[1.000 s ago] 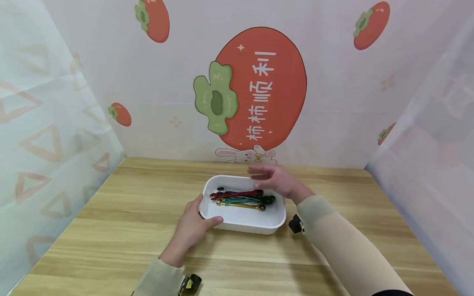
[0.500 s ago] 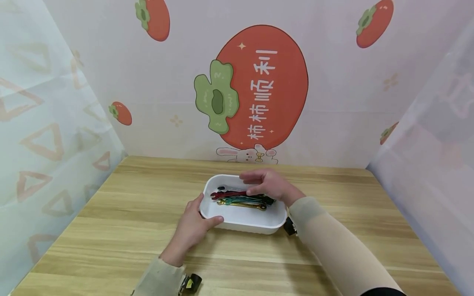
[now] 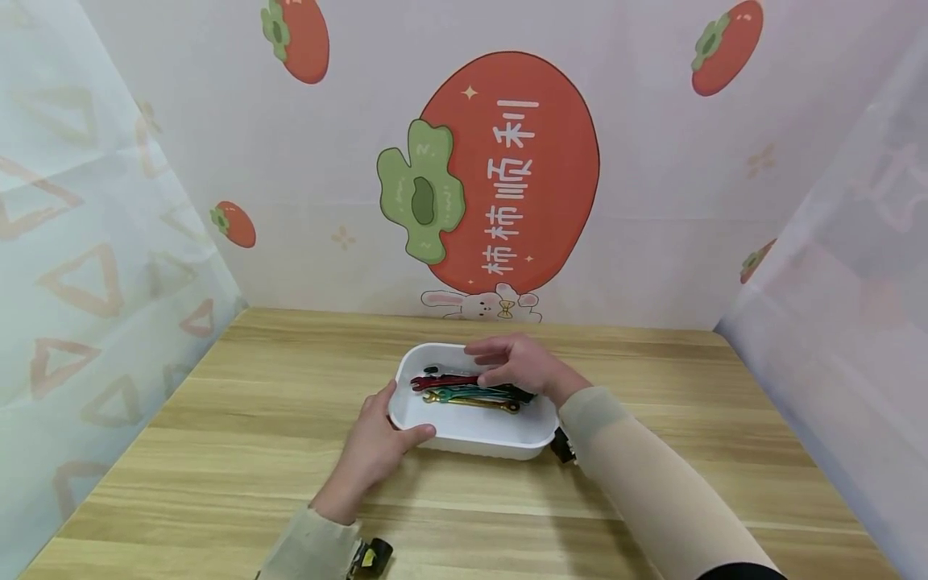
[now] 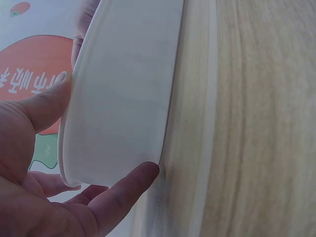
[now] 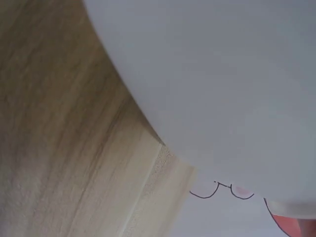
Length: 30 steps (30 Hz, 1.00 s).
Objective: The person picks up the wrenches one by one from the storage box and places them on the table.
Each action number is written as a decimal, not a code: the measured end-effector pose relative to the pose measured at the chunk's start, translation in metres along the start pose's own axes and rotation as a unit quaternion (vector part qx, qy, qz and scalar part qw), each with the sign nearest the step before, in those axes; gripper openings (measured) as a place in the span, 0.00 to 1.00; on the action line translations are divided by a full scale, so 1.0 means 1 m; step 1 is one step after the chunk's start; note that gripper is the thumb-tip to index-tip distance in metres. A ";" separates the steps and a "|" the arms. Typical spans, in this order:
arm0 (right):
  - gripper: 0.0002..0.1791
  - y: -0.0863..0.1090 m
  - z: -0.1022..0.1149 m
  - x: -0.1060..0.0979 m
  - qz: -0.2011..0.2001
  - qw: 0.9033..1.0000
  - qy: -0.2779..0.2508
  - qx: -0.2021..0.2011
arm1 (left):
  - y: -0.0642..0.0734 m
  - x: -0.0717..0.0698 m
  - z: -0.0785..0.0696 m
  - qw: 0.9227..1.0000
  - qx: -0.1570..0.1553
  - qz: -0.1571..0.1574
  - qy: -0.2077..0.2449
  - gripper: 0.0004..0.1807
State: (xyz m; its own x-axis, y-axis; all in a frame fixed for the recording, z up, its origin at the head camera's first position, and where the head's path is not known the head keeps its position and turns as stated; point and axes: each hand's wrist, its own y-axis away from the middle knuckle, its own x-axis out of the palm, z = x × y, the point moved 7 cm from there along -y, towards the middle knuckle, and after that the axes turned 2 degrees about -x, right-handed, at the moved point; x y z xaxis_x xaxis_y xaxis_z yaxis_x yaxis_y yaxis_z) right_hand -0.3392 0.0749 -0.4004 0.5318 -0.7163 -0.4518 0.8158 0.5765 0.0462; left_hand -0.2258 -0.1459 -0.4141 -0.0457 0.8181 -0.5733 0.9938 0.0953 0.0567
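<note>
A white plastic basin (image 3: 478,443) stands on the wooden table, with several small combination wrenches lying crosswise in it. A red wrench (image 3: 442,382), a teal wrench (image 3: 457,393) and a gold wrench (image 3: 478,403) can be told apart; a dark one lies partly hidden among them. My left hand (image 3: 377,441) grips the basin's left end, its thumb over the near rim; in the left wrist view, a finger of the left hand (image 4: 54,197) lies along the basin wall. My right hand (image 3: 525,366) hovers over the wrenches' right ends, fingers extended, thumb by the red wrench. Whether it touches is unclear.
The wooden table (image 3: 239,451) reaches back to a printed cloth (image 3: 638,266) with persimmon pictures. Cloth walls also stand at left and right. Each wrist carries a small dark camera (image 3: 371,557). The basin wall fills much of the right wrist view.
My right hand has moved left and slightly down, from the basin's back right rim to over the wrenches. The left hand, basin and wrenches stay where they were.
</note>
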 end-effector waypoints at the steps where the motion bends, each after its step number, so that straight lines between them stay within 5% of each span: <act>1: 0.29 0.000 0.000 0.001 -0.001 1.000 0.007 0.001 | 0.000 0.000 0.000 1.000 -0.001 0.001 0.000 0.54; 30: 0.33 -0.003 -0.011 0.014 -0.024 0.990 0.127 0.058 | -0.001 0.003 0.003 1.000 0.000 0.006 0.004 0.54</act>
State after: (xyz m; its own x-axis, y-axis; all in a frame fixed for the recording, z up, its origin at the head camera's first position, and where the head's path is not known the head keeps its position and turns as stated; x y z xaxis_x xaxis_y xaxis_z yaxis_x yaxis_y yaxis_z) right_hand -0.3368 0.0675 -0.4166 0.4299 -0.6105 -0.6652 0.8668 0.4853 0.1149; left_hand -0.2261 -0.1453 -0.4187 -0.0351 0.8238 -0.5658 0.9942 0.0863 0.0640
